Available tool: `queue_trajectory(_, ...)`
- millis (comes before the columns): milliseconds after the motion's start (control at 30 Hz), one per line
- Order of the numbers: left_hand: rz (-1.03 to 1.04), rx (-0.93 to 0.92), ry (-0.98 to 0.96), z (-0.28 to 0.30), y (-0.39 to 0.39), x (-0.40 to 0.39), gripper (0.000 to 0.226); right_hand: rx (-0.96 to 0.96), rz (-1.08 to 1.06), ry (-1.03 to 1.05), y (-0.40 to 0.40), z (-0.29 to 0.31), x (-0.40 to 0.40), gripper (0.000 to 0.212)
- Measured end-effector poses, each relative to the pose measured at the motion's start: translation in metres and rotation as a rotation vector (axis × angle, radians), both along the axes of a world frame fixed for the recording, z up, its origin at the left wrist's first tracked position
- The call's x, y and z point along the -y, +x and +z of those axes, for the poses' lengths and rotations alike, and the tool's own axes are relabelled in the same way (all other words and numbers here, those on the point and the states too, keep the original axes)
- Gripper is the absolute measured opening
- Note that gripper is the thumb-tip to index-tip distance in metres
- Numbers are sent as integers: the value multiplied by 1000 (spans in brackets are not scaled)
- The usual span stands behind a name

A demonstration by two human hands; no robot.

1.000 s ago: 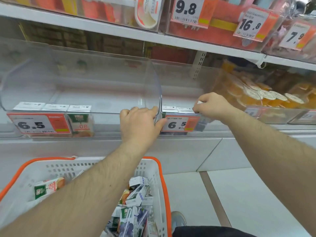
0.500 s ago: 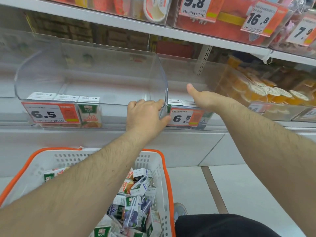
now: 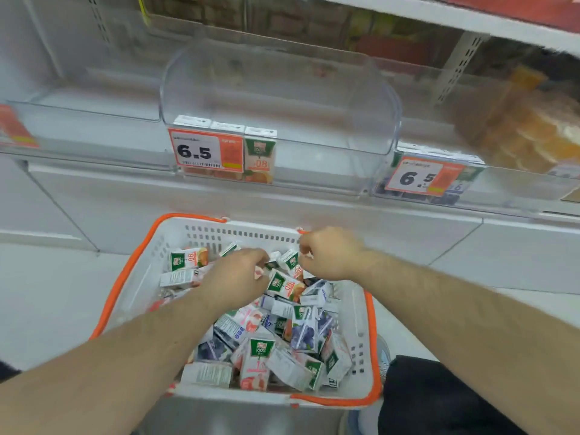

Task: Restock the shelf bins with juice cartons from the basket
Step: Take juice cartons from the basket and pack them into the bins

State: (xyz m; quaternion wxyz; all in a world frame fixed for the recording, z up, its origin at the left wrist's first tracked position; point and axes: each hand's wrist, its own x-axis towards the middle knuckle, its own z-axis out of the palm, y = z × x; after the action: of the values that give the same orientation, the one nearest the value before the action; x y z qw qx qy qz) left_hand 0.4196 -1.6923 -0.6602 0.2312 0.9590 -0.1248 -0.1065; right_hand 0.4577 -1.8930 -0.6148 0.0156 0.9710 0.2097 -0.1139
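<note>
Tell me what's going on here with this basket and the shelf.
A person is restocking juice cartons. Both hands are down in the orange-rimmed white basket: the left hand reaches among the cartons, and the right hand curls over cartons at the far end, grip unclear. The clear shelf bin above, tagged 6.5, holds only a few cartons at its front left.

Two orange price tags are hanging in front of me, the nearer price tag [image 3: 205,151] reading 6.5 and the second price tag [image 3: 420,178] off to the right showing the same figure. Further right, a blurred heap of orange packets [image 3: 530,133] is sitting behind clear plastic, and a white upper shelf [image 3: 439,17] is running across the top on a perforated bracket [image 3: 458,64]. My dark trouser leg [image 3: 439,400] is showing at the lower right over the pale floor [image 3: 47,302].
</note>
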Motion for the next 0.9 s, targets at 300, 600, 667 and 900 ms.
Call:
queue_trajectory(300,-36,-406,170,-90,-18,-23,61,-465,-786,85,-53,-132,-9,108)
queue_trajectory(600,-236,-549,-16,-103,-44,6,54,-342,-645,-179,-71,-167,-34,110)
queue_trajectory(667,-222,-576,-33,-99,-39,3,52,-391,-630,-110,-65,-158,-27,115)
queue_trajectory(900,10,-520,-259,-49,-13,-14,38,-507,-586,174,-49,-71,-2,108)
